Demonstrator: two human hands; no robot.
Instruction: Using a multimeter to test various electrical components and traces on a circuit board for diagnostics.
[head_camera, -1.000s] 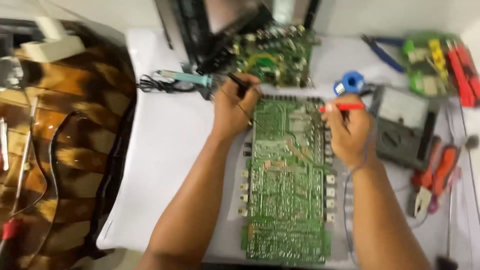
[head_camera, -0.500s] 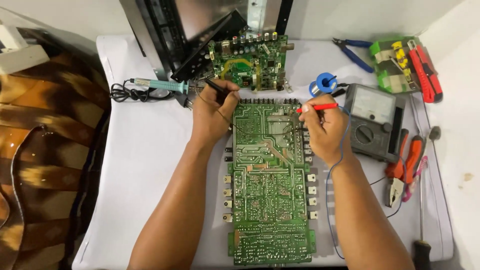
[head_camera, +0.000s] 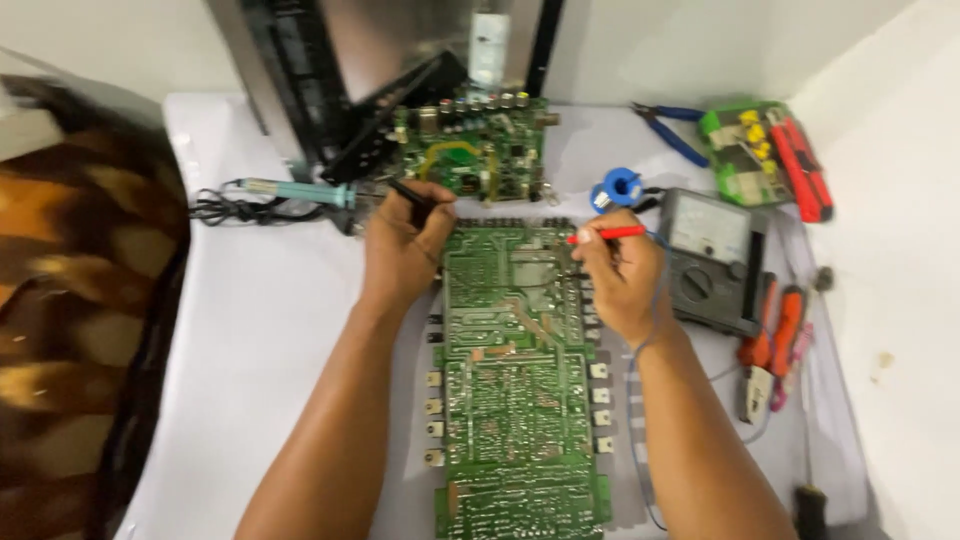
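Our left hand (head_camera: 405, 250) is curled closed around a slim black probe (head_camera: 412, 200), its tip resting at the far left corner of the long green circuit board (head_camera: 515, 400). We hold our right hand (head_camera: 620, 275) pinched closed on a red probe (head_camera: 608, 235), pen-fashion, at the board's far right edge. That board lies flat along the middle of the white tabletop (head_camera: 260, 340), solder side up, dull green with fine silvery traces and small white square parts down both long edges. Just beyond it, toward the far edge, sits a smaller, glossier circuit board (head_camera: 475, 150). Right of our right hand lies a boxy grey analog multimeter (head_camera: 715, 260). A teal-handled soldering iron (head_camera: 295, 190) rests left of our left hand. Orange-handled pliers (head_camera: 775, 335) lie near the right edge.
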